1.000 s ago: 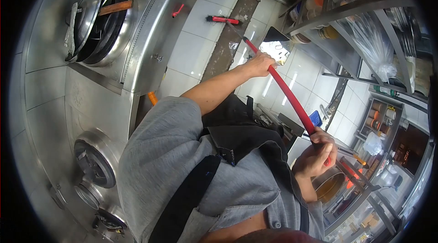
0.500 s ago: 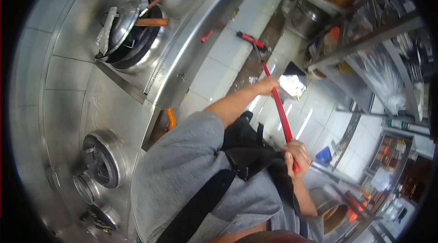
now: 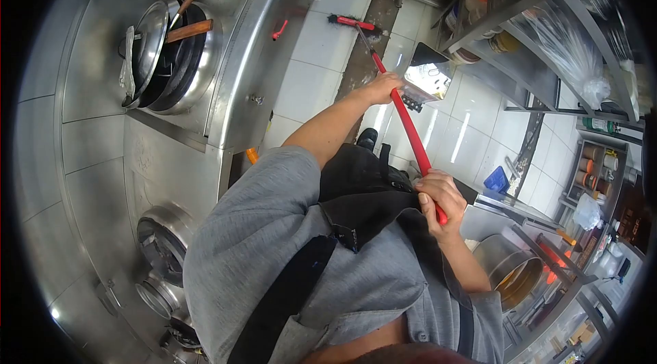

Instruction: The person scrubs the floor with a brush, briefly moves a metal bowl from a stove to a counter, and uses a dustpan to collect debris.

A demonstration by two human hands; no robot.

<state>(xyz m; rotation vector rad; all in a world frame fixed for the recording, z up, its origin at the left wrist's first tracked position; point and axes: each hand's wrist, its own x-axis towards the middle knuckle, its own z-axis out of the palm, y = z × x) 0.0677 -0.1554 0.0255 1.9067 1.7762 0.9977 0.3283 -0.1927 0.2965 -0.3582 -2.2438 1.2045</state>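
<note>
Red, long-handled, black-bristled brush (image 3: pixel 409 128): your left grip (image 3: pixel 383 88) and right grip (image 3: pixel 441 201) clasp it; slackening either could let it twist.

Broom handle (image 3: pixel 409 124) btwn L hand (image 3: pixel 382 88) & R hand (image 3: pixel 441 203): bright red, grey shaft past L hand. Broom head (image 3: pixel 356 23) beyond L hand: red w/ blk bristles. Shirt (image 3: pixel 260 206) below L hand: heathered grey; apron (image 3: pixel 363 217) just left of R hand: blk. Floor tiles (image 3: pixel 315 49) around L hand: white, dk grid lines. Wooden handle (image 3: pixel 189 31) far left of L hand: orange-brn; small lever (image 3: pixel 279 30), nearer: red. Steel counter (image 3: pixel 171 138) left of both: silver-grey. Floor item (image 3: pixel 497 180) right of R hand: bright blue.
</note>
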